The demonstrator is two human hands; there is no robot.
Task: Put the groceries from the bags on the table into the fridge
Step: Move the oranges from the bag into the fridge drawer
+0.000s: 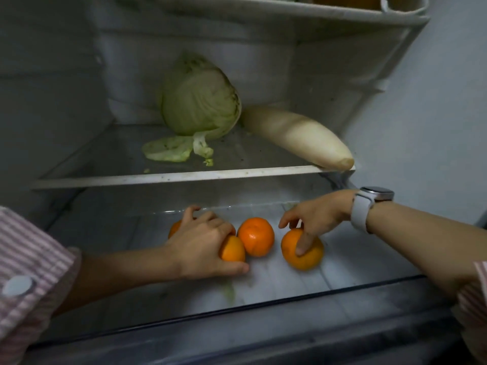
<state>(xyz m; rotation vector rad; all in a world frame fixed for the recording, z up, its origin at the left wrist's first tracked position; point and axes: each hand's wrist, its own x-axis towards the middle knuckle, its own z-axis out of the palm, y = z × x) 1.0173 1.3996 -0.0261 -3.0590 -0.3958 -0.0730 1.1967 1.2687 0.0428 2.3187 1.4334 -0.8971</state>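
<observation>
Grip, L hand [203, 241]: fingers curled over two oranges at once, one near the thumb [233, 249], a second mostly hidden under the palm [174, 228]. Both look down on the lower shelf [342, 262], or nearly. Grip, R hand [313, 219]: loose, fingertips and thumb resting on top of a third orange [301, 250], not wrapped round it; the orange sits on the shelf. Fourth orange [256, 236] lies free betw. the hands, touching or just beside the L-hand front one.

Step, as I judge it: setting the oranges down inside the fridge. Groceries here are already in; bags and worktop not in view, so can't say what remains.

To do it well: shelf surface looks smooth and round fruit rolls, so let go only once each is still. Open L fingers slowly, since two fruits under one palm can part in diff. directions. Nudge all four together, toward the back, away from the front lip [263, 302]. Lift hands straight up and back, w/o dragging.

Around: upper shelf [168, 176] carries a cabbage [200, 98] w/ a loose leaf [168, 151] in front, and a daikon [297, 133] lying slantwise, tip over the front right corner.

In the way: upper shelf edge is close above both wrists; the watch [365, 206] on the R wrist sits just below the daikon tip. A knock there could tip it off.
</observation>
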